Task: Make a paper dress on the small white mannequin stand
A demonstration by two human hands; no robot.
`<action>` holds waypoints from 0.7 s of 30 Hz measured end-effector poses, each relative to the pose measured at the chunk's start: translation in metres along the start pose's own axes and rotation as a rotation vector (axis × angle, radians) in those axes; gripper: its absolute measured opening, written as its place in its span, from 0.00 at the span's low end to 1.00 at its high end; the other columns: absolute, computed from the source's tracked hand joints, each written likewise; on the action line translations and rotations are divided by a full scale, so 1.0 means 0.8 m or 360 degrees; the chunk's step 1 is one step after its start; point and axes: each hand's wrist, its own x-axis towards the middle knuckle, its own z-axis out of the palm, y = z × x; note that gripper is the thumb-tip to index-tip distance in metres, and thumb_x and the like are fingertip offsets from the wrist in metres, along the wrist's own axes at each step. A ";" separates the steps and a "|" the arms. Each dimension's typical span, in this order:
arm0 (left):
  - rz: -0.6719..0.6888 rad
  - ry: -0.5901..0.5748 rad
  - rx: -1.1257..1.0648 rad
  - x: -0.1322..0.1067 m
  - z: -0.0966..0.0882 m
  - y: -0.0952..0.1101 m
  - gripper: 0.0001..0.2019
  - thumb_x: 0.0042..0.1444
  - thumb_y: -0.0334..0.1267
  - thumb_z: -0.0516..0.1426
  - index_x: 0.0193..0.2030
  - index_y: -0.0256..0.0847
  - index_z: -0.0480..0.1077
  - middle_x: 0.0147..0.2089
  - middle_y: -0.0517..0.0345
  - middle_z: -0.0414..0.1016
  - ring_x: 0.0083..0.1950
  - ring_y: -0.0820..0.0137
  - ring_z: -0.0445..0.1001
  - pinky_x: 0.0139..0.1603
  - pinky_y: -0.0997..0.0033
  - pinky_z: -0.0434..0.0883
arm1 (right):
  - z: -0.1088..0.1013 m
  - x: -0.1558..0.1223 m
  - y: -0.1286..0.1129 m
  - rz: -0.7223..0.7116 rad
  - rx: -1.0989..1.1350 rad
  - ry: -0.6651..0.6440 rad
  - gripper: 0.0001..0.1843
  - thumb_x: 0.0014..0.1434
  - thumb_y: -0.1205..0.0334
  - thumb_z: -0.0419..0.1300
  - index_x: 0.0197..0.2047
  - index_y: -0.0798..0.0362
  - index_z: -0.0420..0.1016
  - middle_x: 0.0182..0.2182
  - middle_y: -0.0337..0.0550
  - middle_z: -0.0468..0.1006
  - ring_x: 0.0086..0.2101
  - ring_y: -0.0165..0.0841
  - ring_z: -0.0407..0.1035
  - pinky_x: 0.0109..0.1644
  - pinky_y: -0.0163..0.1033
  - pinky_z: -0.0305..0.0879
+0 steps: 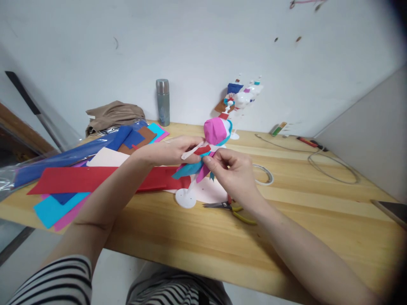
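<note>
Left hand (168, 150) and right hand (232, 169) pinch the paper-wrapped figure (216, 130) mid-stem, its long axis leaning, pink head above the grip, white base (186, 199) below, while left of the grip a clear bag (47, 159) holds blue sheets (121, 137).

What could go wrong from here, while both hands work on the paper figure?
The right hand pinches thin strips on the paper figure; a hard pull might tear them. The left hand steadies the figure, but the round white base is not held, so it could swing or slide. The scissors lie close under the right wrist, which might knock them.
</note>
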 end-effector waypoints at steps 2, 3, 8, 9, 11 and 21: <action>-0.0011 -0.0001 -0.0043 0.000 0.001 0.001 0.11 0.58 0.44 0.54 0.32 0.42 0.58 0.30 0.64 0.57 0.31 0.74 0.59 0.33 0.72 0.60 | -0.001 -0.002 -0.002 -0.0068 -0.0039 0.0042 0.23 0.60 0.59 0.61 0.19 0.49 0.54 0.15 0.31 0.53 0.19 0.25 0.48 0.24 0.36 0.46; -0.0021 -0.0005 -0.0066 0.000 0.001 0.001 0.10 0.59 0.44 0.54 0.32 0.42 0.59 0.30 0.64 0.58 0.31 0.74 0.59 0.34 0.72 0.60 | -0.001 -0.003 -0.004 -0.0109 -0.0066 0.0075 0.23 0.60 0.59 0.61 0.19 0.49 0.54 0.15 0.30 0.53 0.19 0.25 0.48 0.24 0.36 0.46; -0.0018 0.0004 -0.0089 0.000 0.002 0.003 0.09 0.58 0.43 0.56 0.33 0.41 0.61 0.31 0.64 0.61 0.32 0.73 0.62 0.35 0.72 0.61 | -0.003 -0.008 -0.011 -0.0264 -0.0168 0.0239 0.17 0.60 0.62 0.62 0.24 0.48 0.60 0.17 0.33 0.59 0.20 0.28 0.53 0.25 0.38 0.51; -0.0020 -0.0003 -0.0102 0.001 0.002 0.003 0.09 0.57 0.42 0.56 0.33 0.42 0.60 0.31 0.64 0.61 0.32 0.73 0.62 0.34 0.72 0.61 | -0.004 -0.008 -0.011 -0.0257 -0.0156 0.0262 0.16 0.60 0.62 0.62 0.24 0.47 0.60 0.18 0.33 0.59 0.20 0.29 0.54 0.25 0.39 0.52; -0.0031 -0.0026 -0.0159 0.001 0.003 0.003 0.08 0.57 0.41 0.56 0.33 0.42 0.60 0.29 0.64 0.61 0.31 0.73 0.63 0.32 0.72 0.60 | -0.005 -0.005 -0.008 -0.0210 -0.0108 0.0287 0.16 0.59 0.62 0.63 0.24 0.47 0.61 0.18 0.33 0.59 0.20 0.29 0.54 0.25 0.39 0.52; 0.0031 -0.0070 -0.0163 0.003 0.002 -0.001 0.09 0.56 0.43 0.55 0.32 0.41 0.60 0.29 0.63 0.60 0.30 0.74 0.61 0.29 0.74 0.60 | 0.001 0.011 0.013 0.0091 0.0131 0.0331 0.24 0.52 0.50 0.68 0.18 0.48 0.59 0.15 0.32 0.56 0.19 0.26 0.50 0.22 0.38 0.47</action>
